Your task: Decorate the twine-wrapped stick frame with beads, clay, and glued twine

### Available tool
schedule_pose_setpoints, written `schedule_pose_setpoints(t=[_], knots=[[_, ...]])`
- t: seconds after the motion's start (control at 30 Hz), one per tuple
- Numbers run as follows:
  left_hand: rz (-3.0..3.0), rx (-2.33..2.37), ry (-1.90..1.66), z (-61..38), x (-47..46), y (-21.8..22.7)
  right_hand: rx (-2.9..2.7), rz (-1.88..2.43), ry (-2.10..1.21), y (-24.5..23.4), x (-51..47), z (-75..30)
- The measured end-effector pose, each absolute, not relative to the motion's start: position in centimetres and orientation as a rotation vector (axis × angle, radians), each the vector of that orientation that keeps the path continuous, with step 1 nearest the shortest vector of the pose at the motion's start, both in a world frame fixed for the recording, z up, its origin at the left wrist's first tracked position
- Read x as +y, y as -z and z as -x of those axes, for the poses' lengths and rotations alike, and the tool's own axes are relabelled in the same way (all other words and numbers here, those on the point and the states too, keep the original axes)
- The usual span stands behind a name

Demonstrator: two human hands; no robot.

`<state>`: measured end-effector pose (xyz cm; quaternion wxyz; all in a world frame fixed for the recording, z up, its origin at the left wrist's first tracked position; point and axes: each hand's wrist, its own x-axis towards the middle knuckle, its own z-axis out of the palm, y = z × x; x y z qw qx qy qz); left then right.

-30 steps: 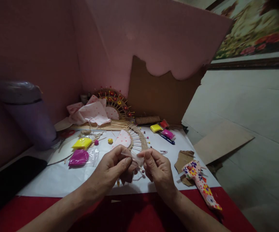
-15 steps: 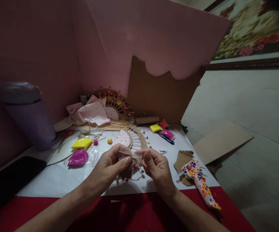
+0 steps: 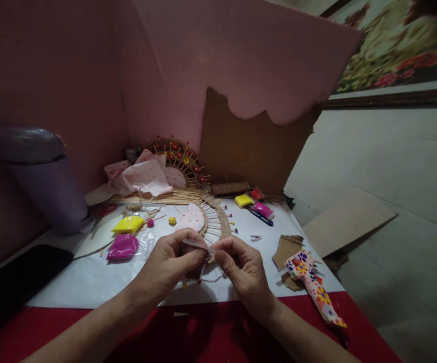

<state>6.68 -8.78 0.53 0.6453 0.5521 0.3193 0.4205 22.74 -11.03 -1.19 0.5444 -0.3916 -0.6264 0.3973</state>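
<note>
Thumb and fingers of my left hand (image 3: 186, 254) pinch a small piece of pale pink fabric (image 3: 195, 245). My right hand (image 3: 239, 259) is closed at the fabric's right end, its thumb and fingertips pressed together there. Both hands are above a half-round craft piece (image 3: 224, 222) with a twine-wrapped arc, thin sticks and small colored balls on the stick ends. A pink dotted fabric half-circle (image 3: 192, 217) forms its center. My hands hide the craft piece's near part.
Left are yellow (image 3: 128, 224) and magenta clay packs (image 3: 123, 247), and a purple tumbler (image 3: 52, 186). A finished fan-like piece (image 3: 186, 160), twine roll (image 3: 229, 188) and cardboard (image 3: 256, 151) stand behind. A flower-patterned glue gun (image 3: 311, 282) lies right on cardboard scrap.
The fabric between my hands has turned and now shows as a flatter, narrower strip. My right fingers have shifted slightly left and down. Surrounding things stay put.
</note>
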Motion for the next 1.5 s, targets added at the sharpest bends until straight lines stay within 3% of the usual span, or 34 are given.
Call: schedule_pose_setpoints(t=[0.57, 1.5], knots=[[-1.356, 0.605, -0.92, -6.77, -8.96, -0.1, -1.51, 0.994, -0.854, 1.34, -11.01, -22.59], [-1.263, 0.662, -0.962, -7.1, -8.74, 0.04, -1.421, 0.944, -1.058, 1.36, -10.98, -22.41]])
